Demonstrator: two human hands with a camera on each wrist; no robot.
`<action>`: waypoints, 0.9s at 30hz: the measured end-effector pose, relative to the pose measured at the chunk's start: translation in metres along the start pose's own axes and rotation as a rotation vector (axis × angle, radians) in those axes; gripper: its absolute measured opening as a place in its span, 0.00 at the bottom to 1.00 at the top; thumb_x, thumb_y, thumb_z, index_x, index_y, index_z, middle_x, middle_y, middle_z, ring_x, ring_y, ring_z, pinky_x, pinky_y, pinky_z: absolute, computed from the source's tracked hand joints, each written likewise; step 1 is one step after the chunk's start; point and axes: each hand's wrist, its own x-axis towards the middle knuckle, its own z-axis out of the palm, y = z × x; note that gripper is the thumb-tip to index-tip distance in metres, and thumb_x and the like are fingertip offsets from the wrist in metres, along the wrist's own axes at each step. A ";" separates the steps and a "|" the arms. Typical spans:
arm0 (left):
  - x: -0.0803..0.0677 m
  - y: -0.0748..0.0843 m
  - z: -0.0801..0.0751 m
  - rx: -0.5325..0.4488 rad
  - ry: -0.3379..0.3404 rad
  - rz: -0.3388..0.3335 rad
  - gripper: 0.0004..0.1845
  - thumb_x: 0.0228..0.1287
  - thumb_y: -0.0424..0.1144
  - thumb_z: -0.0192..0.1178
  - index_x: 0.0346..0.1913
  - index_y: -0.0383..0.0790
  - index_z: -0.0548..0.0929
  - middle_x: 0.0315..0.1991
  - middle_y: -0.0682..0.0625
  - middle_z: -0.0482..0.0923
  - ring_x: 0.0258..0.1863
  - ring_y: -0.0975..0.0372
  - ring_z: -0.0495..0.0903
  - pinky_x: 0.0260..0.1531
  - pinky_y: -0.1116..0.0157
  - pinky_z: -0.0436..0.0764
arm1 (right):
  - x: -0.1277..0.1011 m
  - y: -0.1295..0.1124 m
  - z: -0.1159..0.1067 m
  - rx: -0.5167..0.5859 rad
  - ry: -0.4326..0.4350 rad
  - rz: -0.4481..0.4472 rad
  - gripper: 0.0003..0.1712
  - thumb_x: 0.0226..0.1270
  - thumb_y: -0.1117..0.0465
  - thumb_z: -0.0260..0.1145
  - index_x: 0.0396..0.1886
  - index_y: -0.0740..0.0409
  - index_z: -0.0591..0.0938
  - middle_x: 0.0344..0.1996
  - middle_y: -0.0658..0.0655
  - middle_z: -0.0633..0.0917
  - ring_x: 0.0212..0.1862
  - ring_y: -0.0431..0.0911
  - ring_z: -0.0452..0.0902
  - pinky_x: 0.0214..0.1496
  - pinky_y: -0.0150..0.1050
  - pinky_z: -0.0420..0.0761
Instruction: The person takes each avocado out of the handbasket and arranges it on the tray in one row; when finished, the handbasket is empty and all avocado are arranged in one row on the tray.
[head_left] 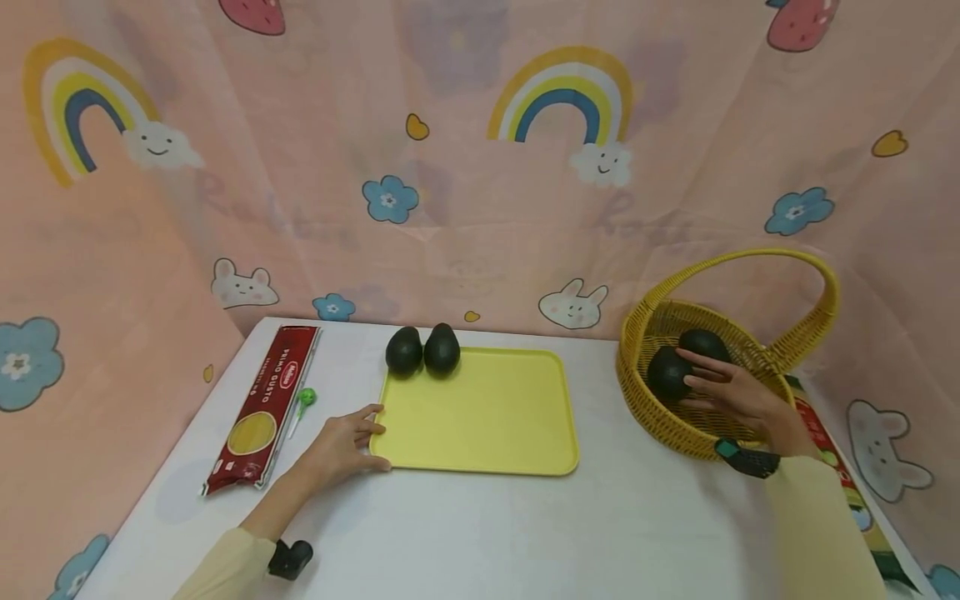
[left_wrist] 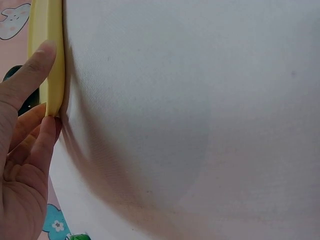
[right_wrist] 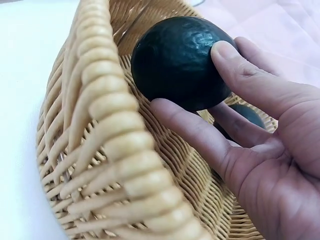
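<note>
My right hand point(head_left: 731, 398) is inside the yellow wicker basket point(head_left: 633, 387), its fingers and thumb round a dark avocado point(right_wrist: 177, 62). Behind it in the basket lies a second dark avocado point(head_left: 703, 342), partly hidden by the held one in the right wrist view. At the lower left corner of the yellow tray point(head_left: 487, 417), my left hand point(head_left: 341, 446) grips the rim, thumb along the front edge and fingers at the left side. Two more avocados, a left one point(head_left: 404, 352) and a right one point(head_left: 442, 350), sit side by side at the tray's far left corner.
A red pasta packet point(head_left: 262, 408) lies left of the tray, with a green lollipop point(head_left: 306, 398) beside it. Another colourful packet point(head_left: 840, 467) is partly hidden behind the right arm and basket. The basket's tall handle point(head_left: 817, 312) arches over its right side.
</note>
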 end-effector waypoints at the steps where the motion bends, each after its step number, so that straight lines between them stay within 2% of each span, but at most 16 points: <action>1: 0.000 0.000 0.000 0.000 0.001 -0.001 0.37 0.39 0.42 0.79 0.57 0.35 0.79 0.62 0.40 0.73 0.53 0.51 0.80 0.51 0.60 0.81 | -0.001 -0.001 0.000 0.002 0.001 -0.001 0.36 0.74 0.62 0.55 0.77 0.50 0.52 0.72 0.76 0.38 0.49 0.34 0.78 0.56 0.48 0.80; 3: 0.000 0.000 0.000 -0.002 0.002 0.001 0.38 0.39 0.42 0.79 0.58 0.35 0.79 0.61 0.40 0.74 0.53 0.51 0.80 0.51 0.60 0.81 | -0.003 -0.002 0.001 0.006 0.001 -0.012 0.36 0.74 0.63 0.55 0.76 0.51 0.52 0.72 0.74 0.41 0.50 0.35 0.78 0.56 0.48 0.80; 10: 0.000 0.000 0.000 0.003 0.004 0.016 0.39 0.38 0.42 0.79 0.59 0.34 0.78 0.59 0.40 0.76 0.52 0.51 0.81 0.51 0.59 0.81 | -0.011 -0.007 0.004 0.045 -0.017 -0.074 0.34 0.74 0.66 0.54 0.76 0.52 0.54 0.72 0.74 0.36 0.52 0.33 0.77 0.54 0.46 0.82; 13: 0.000 0.000 0.000 0.004 0.002 0.018 0.38 0.39 0.42 0.79 0.58 0.34 0.79 0.60 0.41 0.75 0.52 0.51 0.80 0.51 0.59 0.81 | -0.013 -0.007 0.004 0.054 -0.030 -0.108 0.34 0.74 0.67 0.53 0.76 0.53 0.55 0.73 0.71 0.39 0.52 0.34 0.77 0.53 0.45 0.82; 17: 0.000 0.000 0.000 0.009 0.002 0.020 0.37 0.39 0.42 0.79 0.57 0.34 0.80 0.61 0.41 0.74 0.53 0.51 0.80 0.51 0.59 0.81 | -0.015 -0.007 0.004 0.045 -0.054 -0.152 0.33 0.74 0.68 0.53 0.75 0.53 0.57 0.73 0.60 0.50 0.53 0.33 0.77 0.53 0.44 0.82; 20: 0.001 0.000 0.000 0.011 0.001 0.018 0.37 0.39 0.42 0.79 0.57 0.34 0.80 0.61 0.41 0.74 0.53 0.51 0.80 0.52 0.59 0.81 | -0.017 -0.008 0.004 0.065 -0.085 -0.194 0.32 0.74 0.70 0.52 0.75 0.54 0.58 0.67 0.47 0.61 0.54 0.35 0.77 0.52 0.44 0.82; 22: 0.001 0.000 0.000 0.011 -0.001 0.015 0.37 0.39 0.42 0.79 0.57 0.34 0.79 0.61 0.41 0.74 0.53 0.51 0.80 0.52 0.59 0.81 | -0.018 -0.009 0.005 0.091 -0.111 -0.221 0.31 0.74 0.71 0.50 0.74 0.54 0.59 0.62 0.40 0.65 0.54 0.36 0.77 0.52 0.45 0.82; 27: 0.000 0.001 -0.001 0.014 -0.006 0.007 0.38 0.40 0.42 0.79 0.58 0.35 0.79 0.62 0.41 0.74 0.54 0.50 0.80 0.53 0.58 0.80 | -0.022 -0.015 0.009 0.120 -0.147 -0.258 0.31 0.73 0.73 0.50 0.74 0.54 0.61 0.59 0.37 0.69 0.54 0.39 0.78 0.52 0.45 0.83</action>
